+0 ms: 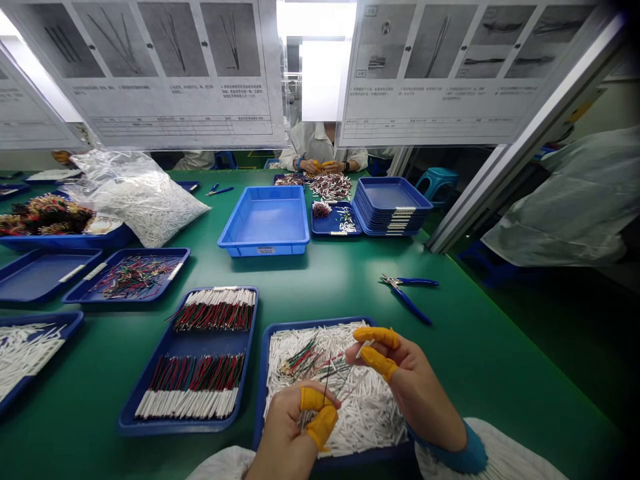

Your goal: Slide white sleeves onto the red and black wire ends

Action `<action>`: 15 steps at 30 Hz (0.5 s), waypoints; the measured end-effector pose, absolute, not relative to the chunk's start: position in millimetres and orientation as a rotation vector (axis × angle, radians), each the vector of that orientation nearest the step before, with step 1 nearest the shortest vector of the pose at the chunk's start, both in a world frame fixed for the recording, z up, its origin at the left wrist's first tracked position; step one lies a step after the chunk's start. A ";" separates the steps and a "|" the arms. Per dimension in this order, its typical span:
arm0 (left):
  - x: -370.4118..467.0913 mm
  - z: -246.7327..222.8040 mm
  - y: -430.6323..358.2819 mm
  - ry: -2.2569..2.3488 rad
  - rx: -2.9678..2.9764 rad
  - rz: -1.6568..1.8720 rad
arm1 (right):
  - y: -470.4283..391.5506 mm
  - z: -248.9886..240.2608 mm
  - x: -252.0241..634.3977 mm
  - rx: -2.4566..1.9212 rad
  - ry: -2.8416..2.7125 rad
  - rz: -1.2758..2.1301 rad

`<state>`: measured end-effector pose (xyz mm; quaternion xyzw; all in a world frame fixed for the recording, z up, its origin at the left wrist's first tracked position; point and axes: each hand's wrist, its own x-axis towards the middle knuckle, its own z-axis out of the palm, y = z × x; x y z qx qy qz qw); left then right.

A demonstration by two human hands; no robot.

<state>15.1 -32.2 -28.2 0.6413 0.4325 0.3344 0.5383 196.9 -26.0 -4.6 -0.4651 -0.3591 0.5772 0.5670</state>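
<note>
My left hand (295, 427), with yellow finger cots on thumb and forefinger, pinches a few thin wires (327, 377) that stick up and fan out. Up and to the right, my right hand (417, 380) wears the same cots and holds a short white tube (365, 348) between its fingertips. Both hands hover above a blue tray (263, 373) full of loose white tubes (370, 413). A small bunch of red, green and black wires (307, 357) lies on top of those tubes. Whether the wires touch the held tube, I cannot tell.
Left stands a blue tray (187, 343) with two rows of white-sleeved wires. Blue-handled cutters (410, 293) lie right. Behind are a blue bin (265, 250), stacked trays (393, 193) and a bag of white tubes (150, 207). A person (313, 143) works opposite, below hanging instruction sheets (190, 113).
</note>
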 end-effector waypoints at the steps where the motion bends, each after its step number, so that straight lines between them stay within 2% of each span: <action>1: 15.1 -28.4 -32.2 1.028 1.531 0.795 | -26.1 -4.8 197.0 -1.089 -0.850 1.357; 15: 21.9 -12.1 -37.7 1.000 1.626 0.817 | -23.0 -9.5 193.4 -1.026 -0.857 1.400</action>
